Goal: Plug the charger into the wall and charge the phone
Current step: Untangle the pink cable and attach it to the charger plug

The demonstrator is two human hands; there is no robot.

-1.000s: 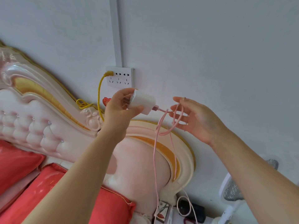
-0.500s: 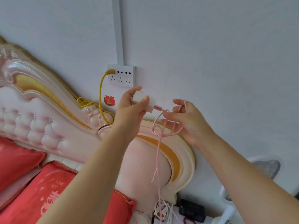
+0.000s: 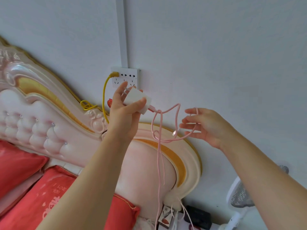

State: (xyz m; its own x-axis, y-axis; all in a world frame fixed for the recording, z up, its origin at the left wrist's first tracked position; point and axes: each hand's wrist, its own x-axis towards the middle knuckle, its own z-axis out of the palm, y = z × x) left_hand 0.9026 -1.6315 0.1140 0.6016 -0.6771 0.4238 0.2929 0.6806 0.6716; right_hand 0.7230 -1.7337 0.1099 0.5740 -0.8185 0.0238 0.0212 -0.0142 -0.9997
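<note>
your left hand (image 3: 123, 112) has its fingers closed around the white charger (image 3: 137, 101), held just below the wall socket (image 3: 126, 77), prongs aimed up toward it but not yet in. the block looks light and rigid with smooth sides, so keep your hold on its body, clear of the prongs, and push straight. your right hand (image 3: 206, 127) is open, fingers spread, with the pink cable (image 3: 159, 146) draped loosely over them; its free connector dangles near your fingertips. the cable is soft and limp, looped on itself below the charger, so it may snag. take it by the connector end, not mid-length. a yellow cable (image 3: 104, 95) fills the left outlet. the phone can't be told for sure
</note>
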